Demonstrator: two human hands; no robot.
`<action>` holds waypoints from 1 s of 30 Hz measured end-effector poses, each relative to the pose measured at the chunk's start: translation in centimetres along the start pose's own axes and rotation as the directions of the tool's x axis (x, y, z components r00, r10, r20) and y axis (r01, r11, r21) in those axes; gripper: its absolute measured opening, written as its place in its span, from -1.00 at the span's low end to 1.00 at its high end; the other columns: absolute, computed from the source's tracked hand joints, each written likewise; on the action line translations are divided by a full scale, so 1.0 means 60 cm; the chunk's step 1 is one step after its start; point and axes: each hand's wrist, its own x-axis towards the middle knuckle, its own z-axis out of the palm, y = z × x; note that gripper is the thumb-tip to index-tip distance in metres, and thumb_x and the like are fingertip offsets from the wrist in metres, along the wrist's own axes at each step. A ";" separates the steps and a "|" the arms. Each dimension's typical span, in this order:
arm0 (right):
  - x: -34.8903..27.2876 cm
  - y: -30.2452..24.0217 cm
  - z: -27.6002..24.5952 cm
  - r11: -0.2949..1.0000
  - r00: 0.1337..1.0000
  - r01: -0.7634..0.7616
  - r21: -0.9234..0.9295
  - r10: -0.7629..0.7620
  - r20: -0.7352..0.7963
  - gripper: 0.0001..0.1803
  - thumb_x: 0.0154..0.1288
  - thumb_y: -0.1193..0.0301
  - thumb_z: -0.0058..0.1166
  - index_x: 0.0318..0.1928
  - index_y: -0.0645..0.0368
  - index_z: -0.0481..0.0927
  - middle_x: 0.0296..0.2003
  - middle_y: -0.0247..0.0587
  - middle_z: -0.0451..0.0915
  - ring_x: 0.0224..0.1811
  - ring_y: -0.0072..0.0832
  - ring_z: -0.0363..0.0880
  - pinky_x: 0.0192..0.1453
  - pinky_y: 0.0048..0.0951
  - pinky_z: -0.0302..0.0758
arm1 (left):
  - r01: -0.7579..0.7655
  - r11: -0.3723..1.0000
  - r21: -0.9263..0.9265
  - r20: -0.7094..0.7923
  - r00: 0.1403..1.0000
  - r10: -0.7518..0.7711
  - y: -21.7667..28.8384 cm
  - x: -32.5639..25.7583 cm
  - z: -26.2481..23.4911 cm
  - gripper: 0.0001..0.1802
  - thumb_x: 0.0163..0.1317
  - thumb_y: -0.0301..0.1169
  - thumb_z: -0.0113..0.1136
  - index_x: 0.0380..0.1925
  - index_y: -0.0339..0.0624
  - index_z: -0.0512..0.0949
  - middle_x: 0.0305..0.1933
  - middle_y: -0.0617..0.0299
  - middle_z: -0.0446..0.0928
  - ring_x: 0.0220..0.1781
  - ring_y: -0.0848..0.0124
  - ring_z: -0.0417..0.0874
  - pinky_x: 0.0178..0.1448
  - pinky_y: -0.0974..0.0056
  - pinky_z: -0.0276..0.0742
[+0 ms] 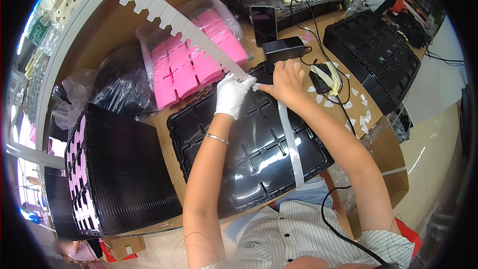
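Note:
A black moulded plastic tray (234, 144) lies in front of me on cardboard. A pale strip of tape (291, 144) crosses its right side from the near edge up to my right hand. My left hand (230, 98), in a white glove, is at the tray's far edge with its fingers drawn together. A small white bit, perhaps tape, shows by its fingertips; I cannot make out what they grip. My bare right hand (288, 80) rests over the tape's far end. Its thumb stretches left towards the glove, and its other fingers point away over the edge.
Tall stacks of black trays stand left (124, 174) and far right (378, 60). Pink foam sheets (184, 69) lie in a plastic bag beyond a grey notched metal bar (164, 17). A phone (264, 24), a black box (284, 49), cables and white scraps (366, 119) lie around the far right.

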 end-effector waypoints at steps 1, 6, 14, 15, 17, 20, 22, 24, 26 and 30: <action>0.001 -0.006 0.007 1.000 1.000 -0.021 0.015 0.021 -0.013 -0.19 -0.06 -0.13 0.43 -0.05 0.32 0.52 -0.04 0.07 0.46 0.12 -0.06 0.32 0.11 -0.08 0.27 | 0.051 0.998 -0.034 0.029 0.998 -0.050 0.004 0.000 0.000 -0.76 0.17 -0.35 0.40 -0.34 -0.35 0.71 -0.35 0.14 0.69 -0.31 0.39 0.65 -0.15 0.31 0.51; -0.004 0.001 -0.002 1.000 0.996 -0.024 0.020 0.026 -0.089 -0.26 -0.04 -0.15 0.42 -0.12 0.26 0.55 -0.12 0.03 0.51 0.06 -0.08 0.41 0.10 -0.11 0.33 | 0.111 0.988 -0.109 0.085 0.991 -0.102 0.037 -0.012 -0.018 -0.80 0.18 -0.36 0.36 -0.33 -0.32 0.69 -0.30 0.14 0.69 -0.28 0.39 0.68 -0.11 0.31 0.54; -0.146 0.082 -0.127 -0.044 0.859 -0.504 0.863 -0.128 0.495 -0.75 0.53 0.35 -0.05 0.00 0.25 0.57 -0.55 -0.47 0.34 -0.56 -0.74 0.22 -0.48 -0.68 0.16 | 0.089 0.967 -0.239 0.678 0.728 0.100 0.130 -0.220 -0.178 -0.86 0.17 -0.45 0.43 -0.32 -0.28 0.70 -0.26 0.15 0.72 -0.20 0.42 0.71 -0.07 0.31 0.65; -0.167 0.061 -0.129 -0.120 0.798 -0.584 0.803 -0.266 0.541 -0.74 0.53 0.38 -0.05 0.03 0.29 0.55 -0.49 -0.40 0.44 -0.56 -0.74 0.25 -0.49 -0.69 0.18 | -0.069 0.912 -0.405 0.593 0.739 0.320 0.102 -0.254 -0.194 -0.86 0.11 -0.48 0.46 -0.34 -0.26 0.70 -0.25 0.12 0.72 -0.20 0.34 0.73 -0.07 0.30 0.65; -0.210 0.017 -0.138 0.002 0.682 -0.673 0.739 -0.384 0.622 -0.70 0.56 0.36 -0.11 0.04 0.34 0.55 -0.36 -0.26 0.56 -0.50 -0.74 0.33 -0.45 -0.72 0.23 | 0.163 0.807 -0.568 0.591 0.763 0.261 0.103 -0.308 -0.211 -0.85 0.07 -0.52 0.46 -0.34 -0.26 0.70 -0.23 0.10 0.72 -0.20 0.27 0.74 -0.07 0.27 0.65; -0.275 -0.046 -0.130 0.201 0.421 -0.748 0.633 -0.593 0.686 -0.66 0.58 0.29 -0.11 0.04 0.31 0.59 -0.33 -0.33 0.56 -0.44 -0.78 0.35 -0.37 -0.70 0.29 | 0.029 0.879 -0.476 0.539 0.800 0.265 0.093 -0.373 -0.234 -0.86 0.06 -0.54 0.44 -0.35 -0.26 0.70 -0.21 0.10 0.72 -0.20 0.27 0.74 -0.11 0.27 0.65; -0.323 -0.095 -0.106 0.203 0.460 -0.587 0.783 -0.713 0.529 -0.73 0.52 0.31 0.05 0.03 0.23 0.60 -0.39 -0.51 0.49 -0.41 -0.83 0.31 -0.33 -0.67 0.31 | -0.018 0.875 -0.483 0.488 0.825 0.286 0.073 -0.403 -0.242 -0.84 0.02 -0.53 0.49 -0.39 -0.20 0.69 -0.17 0.14 0.71 -0.19 0.32 0.73 -0.16 0.29 0.63; -0.348 -0.099 -0.101 0.329 0.333 -0.576 0.748 -0.741 0.583 -0.79 0.40 0.44 0.20 -0.01 0.22 0.58 -0.48 -0.60 0.40 -0.45 -0.83 0.27 -0.34 -0.67 0.25 | -0.050 0.882 -0.469 0.433 0.857 0.279 0.062 -0.436 -0.249 -0.80 -0.03 -0.52 0.53 -0.38 -0.23 0.69 -0.17 0.09 0.70 -0.22 0.29 0.73 -0.18 0.29 0.64; -0.373 -0.116 -0.094 0.367 0.316 -0.572 0.733 -0.726 0.610 -0.78 0.37 0.47 0.23 -0.03 0.22 0.57 -0.50 -0.61 0.38 -0.47 -0.83 0.25 -0.34 -0.67 0.23 | -0.136 0.881 -0.454 0.317 0.899 0.303 0.051 -0.464 -0.244 -0.66 -0.22 -0.43 0.67 -0.45 -0.18 0.66 -0.19 0.08 0.68 -0.27 0.31 0.72 -0.23 0.30 0.63; -0.395 -0.142 -0.093 0.304 0.394 -0.568 0.765 -0.715 0.577 -0.76 0.32 0.40 0.27 -0.06 0.18 0.59 -0.54 -0.59 0.39 -0.50 -0.81 0.25 -0.41 -0.63 0.20 | -0.055 0.860 -0.507 0.272 0.937 0.220 0.048 -0.521 -0.250 -0.66 -0.21 -0.40 0.68 -0.51 -0.14 0.62 -0.15 0.18 0.67 -0.22 0.34 0.69 -0.15 0.31 0.62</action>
